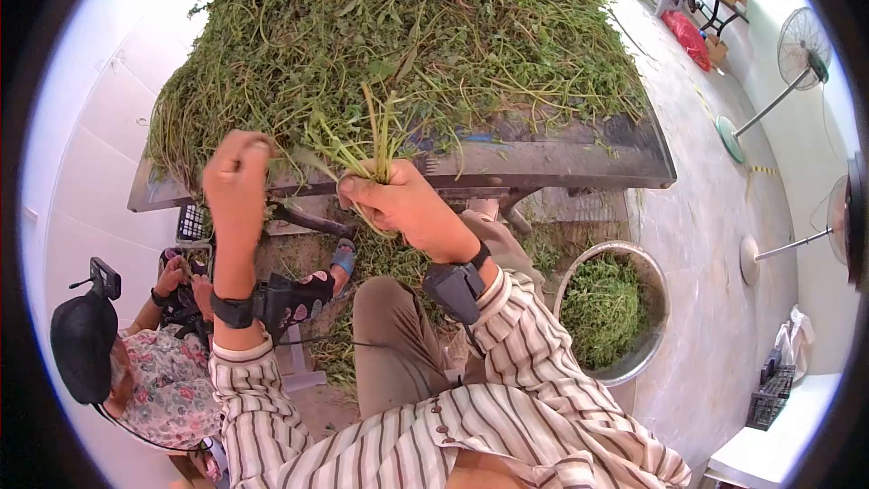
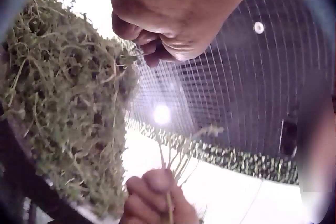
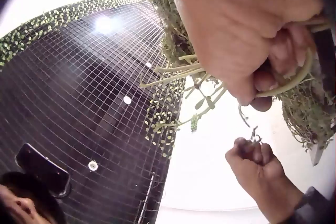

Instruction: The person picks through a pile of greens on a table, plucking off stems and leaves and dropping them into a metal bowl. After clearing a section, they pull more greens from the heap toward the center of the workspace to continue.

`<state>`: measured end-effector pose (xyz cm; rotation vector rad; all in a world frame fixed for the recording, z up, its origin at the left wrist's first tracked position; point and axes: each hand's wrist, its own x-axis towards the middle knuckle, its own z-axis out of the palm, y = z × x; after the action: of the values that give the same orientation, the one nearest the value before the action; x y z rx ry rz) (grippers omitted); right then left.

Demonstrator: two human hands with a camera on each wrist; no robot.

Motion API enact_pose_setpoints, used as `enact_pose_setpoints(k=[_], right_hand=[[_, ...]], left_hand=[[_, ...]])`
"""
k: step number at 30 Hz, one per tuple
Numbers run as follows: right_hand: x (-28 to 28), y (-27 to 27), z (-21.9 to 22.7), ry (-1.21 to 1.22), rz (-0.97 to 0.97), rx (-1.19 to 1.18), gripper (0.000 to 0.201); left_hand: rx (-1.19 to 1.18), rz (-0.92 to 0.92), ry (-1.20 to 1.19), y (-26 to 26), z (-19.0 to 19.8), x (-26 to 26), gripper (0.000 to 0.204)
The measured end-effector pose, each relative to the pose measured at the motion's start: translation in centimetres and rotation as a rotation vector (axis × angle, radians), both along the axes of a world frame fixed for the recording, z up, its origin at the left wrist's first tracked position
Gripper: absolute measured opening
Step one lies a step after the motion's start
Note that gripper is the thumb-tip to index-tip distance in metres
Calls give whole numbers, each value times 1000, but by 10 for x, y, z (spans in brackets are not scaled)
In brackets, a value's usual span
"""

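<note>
My right hand (image 1: pixel 403 204) grips a small bunch of long-stemmed leafy greens (image 1: pixel 380 131) just in front of the table's near edge. In the right wrist view, one thick stem bends round below the fingers, and pale stem ends stick out past the thumb. To the left, my left hand (image 1: pixel 237 177) is raised with curled fingers. It pinches a small wilted sprig (image 3: pixel 255 136) between thumb and fingertips, seen in the right wrist view. Behind both hands, a big heap of the same greens (image 1: pixel 407 27) covers most of the table (image 1: pixel 561 158).
A round metal basin (image 1: pixel 665 308) holding greens stands on the floor to the right. Another person (image 1: pixel 154 362) in a cap sits close at the left. Stand fans (image 1: pixel 804 45) line the right wall, and loose greens (image 1: pixel 389 263) litter the floor under the table.
</note>
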<state>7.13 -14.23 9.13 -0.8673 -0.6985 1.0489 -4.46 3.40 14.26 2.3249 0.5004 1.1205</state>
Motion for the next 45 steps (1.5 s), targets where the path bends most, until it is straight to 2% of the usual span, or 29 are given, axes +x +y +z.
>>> enact_pose_setpoints(k=[1, 3, 6, 7, 8, 10, 11, 12, 14, 16, 18, 19, 21, 22, 24, 26, 28, 30, 34, 36, 38, 39, 40, 41, 43, 45], right_hand=[[-2, -1, 1, -32, 8, -15, 20], [1, -4, 2, 36, 6, -3, 19], [7, -10, 6, 120, -38, 43, 18], [10, -9, 2, 143, -78, 66, 18], [12, -9, -2, 169, -117, 88, 18], [13, -9, -5, 207, -187, 84, 18], [13, -12, -7, 218, -167, 98, 19], [12, -20, -12, 224, -157, 109, 19], [1, -38, -14, 288, -264, 96, 19], [-9, -65, -18, 320, -263, 116, 24], [-13, -103, -20, 323, -324, 61, 18], [-15, -122, -27, -275, -597, 38, 18], [-22, -165, -27, -508, -804, -148, 19], [-26, -190, -21, -130, -762, -291, 20], [-30, -233, -31, 198, -786, -217, 17], [-33, -268, -48, 286, -986, -313, 11], [-41, -300, -68, 277, -1091, -308, 13], [-47, -327, -99, 307, -1220, -451, 14], [-56, -372, -206, 699, -1231, -560, 19], [-57, -383, -246, 942, -1157, -588, 22], [-42, -377, -261, 1068, -1210, -656, 26], [-28, -373, -262, 997, -1203, -700, 27], [-8, -376, -291, 817, -1165, -702, 28], [18, -369, -299, 683, -1152, -698, 27], [88, -349, -283, 511, -1190, -631, 24], [163, -337, -243, 415, -1301, -518, 21]], left_hand=[[-2, -1, 2, 9, 5, -6, 15], [-501, 119, -267, 21, 19, -16, 16], [-482, 89, -294, 18, 17, -24, 17], [-496, 120, -164, 10, 15, -28, 20], [-498, 122, -159, 1, 11, -32, 20], [-92, 131, 75, -7, -10, -33, 23], [137, 81, 105, 0, -27, -37, 29], [130, 12, 128, -5, -33, -40, 29], [-313, 29, 114, -22, -49, -47, 43], [-392, 44, 162, -33, -59, -56, 56], [-419, 51, 140, -28, -78, -66, 54], [-433, 43, 146, -25, -89, -73, 54], [-448, 38, 160, -25, -103, -87, 54], [-477, 55, 146, -29, -107, -92, 53], [-513, 67, 133, -35, -115, -100, 52], [-572, 112, 157, -38, -121, -108, 50], [-606, 111, 150, -45, -126, -111, 49], [-639, 115, 125, -46, -135, -114, 48], [-651, 82, 128, -49, -145, -114, 43], [-646, 90, 131, -54, -142, -113, 42], [-612, 100, 179, -57, -139, -115, 40], [-613, 108, 166, -57, -140, -117, 40], [-627, 94, 171, -56, -141, -119, 41], [-641, 79, 177, -55, -142, -121, 41], [-641, 85, 210, -55, -141, -125, 41], [-637, 95, 254, -58, -137, -128, 41]])
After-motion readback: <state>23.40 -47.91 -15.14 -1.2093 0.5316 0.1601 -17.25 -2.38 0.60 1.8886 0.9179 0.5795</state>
